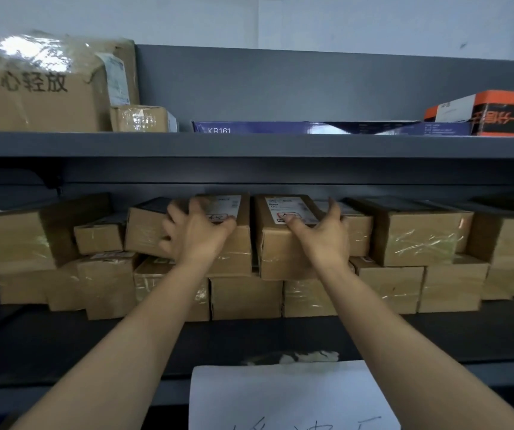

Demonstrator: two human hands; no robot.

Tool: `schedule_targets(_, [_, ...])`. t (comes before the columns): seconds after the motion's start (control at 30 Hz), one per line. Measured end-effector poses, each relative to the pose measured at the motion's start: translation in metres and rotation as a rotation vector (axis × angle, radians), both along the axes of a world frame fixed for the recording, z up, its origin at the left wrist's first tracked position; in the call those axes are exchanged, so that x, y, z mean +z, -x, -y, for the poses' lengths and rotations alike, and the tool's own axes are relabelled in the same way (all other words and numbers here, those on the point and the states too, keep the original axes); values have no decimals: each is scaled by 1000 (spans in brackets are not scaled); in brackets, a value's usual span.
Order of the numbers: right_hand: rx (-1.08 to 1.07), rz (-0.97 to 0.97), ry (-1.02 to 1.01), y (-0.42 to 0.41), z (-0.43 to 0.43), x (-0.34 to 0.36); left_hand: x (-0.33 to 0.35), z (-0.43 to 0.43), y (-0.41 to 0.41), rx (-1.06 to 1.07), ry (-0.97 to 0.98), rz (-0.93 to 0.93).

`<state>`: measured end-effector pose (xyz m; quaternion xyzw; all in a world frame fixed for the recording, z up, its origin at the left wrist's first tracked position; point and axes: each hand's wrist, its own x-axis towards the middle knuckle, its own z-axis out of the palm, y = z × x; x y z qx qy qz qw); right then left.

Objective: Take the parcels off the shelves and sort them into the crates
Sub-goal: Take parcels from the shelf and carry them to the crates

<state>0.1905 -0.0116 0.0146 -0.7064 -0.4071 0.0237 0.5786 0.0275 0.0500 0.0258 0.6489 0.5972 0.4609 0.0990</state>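
Closest in, a handwritten white sheet (pixel 290 395) is showing at the near shelf edge. Both arms are reaching far in. The left hand (pixel 198 234) is curling its fingers over the top of the left parcel (pixel 240 246), and the right hand (pixel 322 235) is gripping the right parcel (pixel 276 252) just beside it. Both brown boxes are sitting on a lower row of parcels on the middle shelf (pixel 435 336).

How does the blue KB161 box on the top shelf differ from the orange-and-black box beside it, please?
The blue KB161 box is long, flat and low; the orange-and-black box is shorter and stands taller. The blue KB161 box spans the middle of the top shelf; the orange-and-black box sits at its right end. Both are printed cartons.
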Motion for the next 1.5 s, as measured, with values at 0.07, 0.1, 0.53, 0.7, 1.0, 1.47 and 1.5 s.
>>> schedule_targets(0.07, [49,-70,-24,-3,5,0,0,2,1,3,34,53])
schedule_targets(0.1, [80,-126,-43,-5,8,0,-1,2,1,-4,41,87])
schedule_targets(0.53, [419,-728,-105,-7,24,-13,-10,17,14,-274,286,935])
schedule_targets(0.7, [405,-716,-171,-10,29,-27,-17,33,13,-249,113,976])
schedule_targets(1.0, [417,-766,-166,0,41,-43,-42,47,17,-241,169,968])
schedule_targets(1.47, [290,-876,-221,38,105,-66,-50,90,54,-439,84,844])
schedule_targets(1.5, [269,-875,-229,42,115,-69,-53,94,56,-447,87,833])
